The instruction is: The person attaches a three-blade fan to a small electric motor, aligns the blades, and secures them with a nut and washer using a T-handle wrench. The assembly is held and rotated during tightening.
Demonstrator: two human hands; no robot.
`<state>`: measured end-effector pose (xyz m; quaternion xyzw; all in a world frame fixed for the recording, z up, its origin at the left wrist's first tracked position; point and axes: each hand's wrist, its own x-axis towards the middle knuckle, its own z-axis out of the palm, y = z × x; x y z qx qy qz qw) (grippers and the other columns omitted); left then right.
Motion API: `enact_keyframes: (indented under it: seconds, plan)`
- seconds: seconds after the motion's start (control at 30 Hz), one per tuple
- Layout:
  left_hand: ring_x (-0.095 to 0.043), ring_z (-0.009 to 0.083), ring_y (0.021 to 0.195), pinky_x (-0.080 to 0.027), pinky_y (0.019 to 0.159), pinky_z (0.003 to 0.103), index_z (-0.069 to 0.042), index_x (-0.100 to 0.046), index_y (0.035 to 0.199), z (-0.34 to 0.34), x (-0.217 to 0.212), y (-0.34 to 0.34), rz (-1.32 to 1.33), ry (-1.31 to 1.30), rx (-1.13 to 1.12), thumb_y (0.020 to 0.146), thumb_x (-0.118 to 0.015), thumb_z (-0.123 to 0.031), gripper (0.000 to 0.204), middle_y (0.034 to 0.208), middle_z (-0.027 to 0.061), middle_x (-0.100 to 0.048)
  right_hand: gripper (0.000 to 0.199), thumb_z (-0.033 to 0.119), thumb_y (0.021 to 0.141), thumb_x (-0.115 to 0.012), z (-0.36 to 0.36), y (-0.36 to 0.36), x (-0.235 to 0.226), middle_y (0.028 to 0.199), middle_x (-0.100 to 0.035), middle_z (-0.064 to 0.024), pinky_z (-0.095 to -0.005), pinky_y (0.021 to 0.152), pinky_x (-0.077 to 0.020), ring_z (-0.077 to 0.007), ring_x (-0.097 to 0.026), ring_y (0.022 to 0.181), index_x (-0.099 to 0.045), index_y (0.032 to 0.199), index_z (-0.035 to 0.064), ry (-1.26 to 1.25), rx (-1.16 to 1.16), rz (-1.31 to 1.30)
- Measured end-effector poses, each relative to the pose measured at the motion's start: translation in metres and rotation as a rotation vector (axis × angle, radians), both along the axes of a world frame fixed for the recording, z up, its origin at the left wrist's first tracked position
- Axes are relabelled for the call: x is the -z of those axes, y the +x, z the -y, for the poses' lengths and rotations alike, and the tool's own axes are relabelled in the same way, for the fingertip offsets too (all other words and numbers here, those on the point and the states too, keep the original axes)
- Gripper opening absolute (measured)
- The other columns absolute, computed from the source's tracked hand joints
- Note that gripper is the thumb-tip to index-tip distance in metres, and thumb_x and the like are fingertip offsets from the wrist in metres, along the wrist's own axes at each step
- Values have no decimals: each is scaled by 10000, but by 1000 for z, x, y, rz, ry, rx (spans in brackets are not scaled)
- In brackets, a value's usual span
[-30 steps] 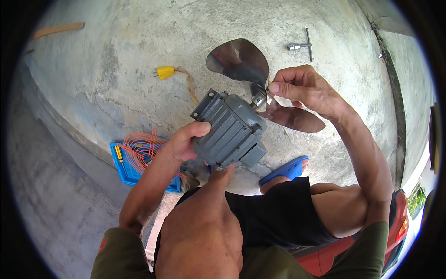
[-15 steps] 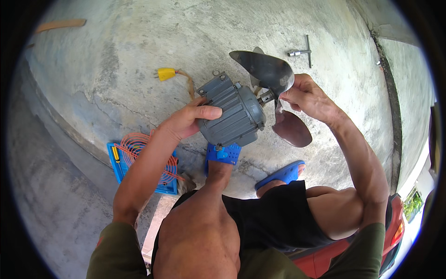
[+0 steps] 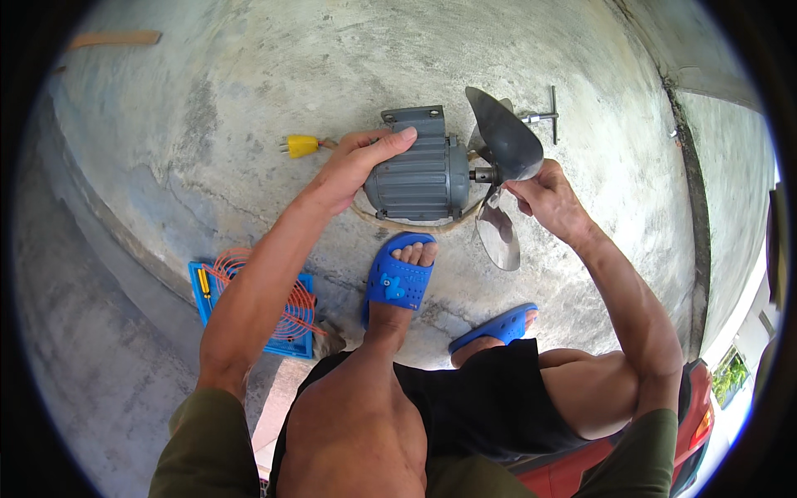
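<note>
A grey ribbed electric motor (image 3: 422, 178) is held level above the concrete floor, its shaft pointing right. My left hand (image 3: 365, 164) grips its left end, thumb across the top of the casing. On the shaft sits a dark metal fan blade (image 3: 512, 141) with several curved blades. My right hand (image 3: 554, 202) is closed on the fan near its hub, the fingertips partly hidden by a blade. From behind the motor runs a beige cable (image 3: 415, 225), with a yellow plug (image 3: 302, 146) lying to the left.
A T-handle socket wrench (image 3: 554, 114) lies beyond the fan. By my left forearm, a blue tray (image 3: 299, 344) holds an orange wire fan guard (image 3: 295, 315) and a yellow-handled tool (image 3: 204, 283). My feet in blue sandals (image 3: 397, 286) are below the motor. A wooden strip (image 3: 116, 38) lies far left.
The motor has turned from a tilt to nearly level and moved up a little, with both hands still on motor and fan. The blades have rotated, and my left foot shows more.
</note>
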<state>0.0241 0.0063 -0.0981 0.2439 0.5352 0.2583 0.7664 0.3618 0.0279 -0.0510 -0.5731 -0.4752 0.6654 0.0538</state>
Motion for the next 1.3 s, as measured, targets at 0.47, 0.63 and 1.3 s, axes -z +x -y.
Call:
enact_keyframes:
  seconds: [0.47,0.63,1.3]
  plan:
    - [-730,167,1251,-588,1091,364,-46,-771,1412,36,-7,-1,-210,379,51,1003,-919,-124,442,1316,71,-809,375,289,1208,-665,12,-13,-15,808,-608,-12,-353,731,-465,-106,-482,815,-749,1050,-40,159,-78,36]
    - [-735,149,1271,-593,1098,353,-47,-779,1412,51,-9,4,-231,408,59,1011,-847,2,410,1322,52,-819,399,288,1203,-660,14,-14,-13,746,-571,-58,-388,701,-468,-133,-476,759,-734,1009,-52,256,-141,90]
    - [-813,197,928,-616,859,349,27,-880,1098,-42,-44,42,-224,862,315,976,-895,-102,178,985,156,-875,497,426,1188,-670,2,10,21,1003,-793,-69,-353,972,-580,-134,-675,969,-817,1261,-43,387,-210,23]
